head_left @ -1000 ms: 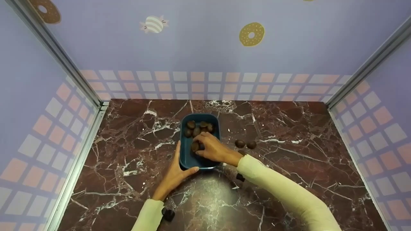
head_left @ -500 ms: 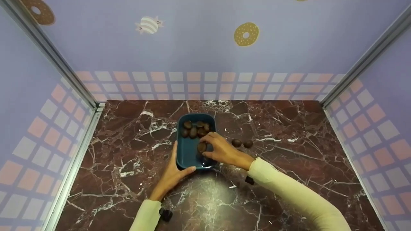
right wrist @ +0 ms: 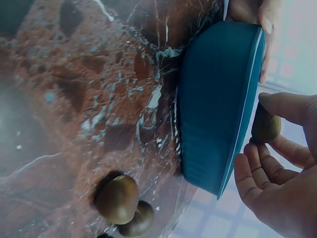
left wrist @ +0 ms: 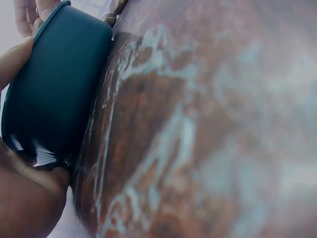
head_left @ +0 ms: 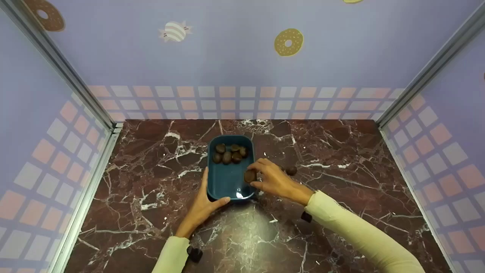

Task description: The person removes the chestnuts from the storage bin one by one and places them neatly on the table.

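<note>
A deep blue rectangular container (head_left: 224, 185) stands on the marble-patterned table, with several glossy brown chestnuts (head_left: 226, 157) grouped at its far end. My left hand (head_left: 200, 206) holds its near left corner, fingers along the left wall and thumb at the near rim. Over the right rim, my right hand (head_left: 281, 182) pinches one chestnut (right wrist: 266, 124) between thumb and fingers. In the right wrist view this chestnut is just beyond the rim. Right of the container, loose chestnuts (right wrist: 118, 199) lie on the table; in the head view my right hand partly hides them.
The dark red, white-veined tabletop (head_left: 151, 182) extends around the container. A lilac back wall (head_left: 231, 68) with a checked band rises behind it. Side panels (head_left: 34, 125) with metal edge strips stand left and right.
My right hand has moved right with the pinched chestnut, from inside the container to its right rim. The left hand keeps its hold; the container stays about where it was.
</note>
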`<action>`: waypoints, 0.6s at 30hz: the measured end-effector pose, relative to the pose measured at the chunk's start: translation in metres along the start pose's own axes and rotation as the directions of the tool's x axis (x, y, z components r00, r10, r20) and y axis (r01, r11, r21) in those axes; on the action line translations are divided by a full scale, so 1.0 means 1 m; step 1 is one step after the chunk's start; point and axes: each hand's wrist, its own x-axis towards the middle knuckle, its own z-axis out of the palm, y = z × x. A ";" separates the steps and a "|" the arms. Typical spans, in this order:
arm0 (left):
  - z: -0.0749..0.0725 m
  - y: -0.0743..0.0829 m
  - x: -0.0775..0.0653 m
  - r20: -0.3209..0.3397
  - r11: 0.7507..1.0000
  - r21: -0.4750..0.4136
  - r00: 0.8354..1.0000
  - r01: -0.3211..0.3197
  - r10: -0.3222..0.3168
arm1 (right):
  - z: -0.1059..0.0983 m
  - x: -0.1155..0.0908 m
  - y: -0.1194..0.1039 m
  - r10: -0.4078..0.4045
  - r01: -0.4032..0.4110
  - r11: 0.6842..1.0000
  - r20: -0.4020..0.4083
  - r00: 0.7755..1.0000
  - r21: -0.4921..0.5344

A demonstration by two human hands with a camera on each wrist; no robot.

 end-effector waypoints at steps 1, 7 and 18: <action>0.000 0.000 0.000 0.003 1.000 -0.001 1.000 -0.002 0.002 | 0.000 -0.002 0.001 0.003 -0.003 1.000 -0.001 1.000 -0.001; 0.001 0.001 0.000 -0.001 1.000 0.004 1.000 -0.009 0.009 | 0.000 -0.009 0.006 0.029 -0.029 1.000 0.007 1.000 -0.002; -0.001 0.000 -0.001 -0.017 1.000 0.024 1.000 -0.007 0.007 | -0.001 -0.021 0.012 0.039 -0.038 0.998 -0.013 0.999 0.057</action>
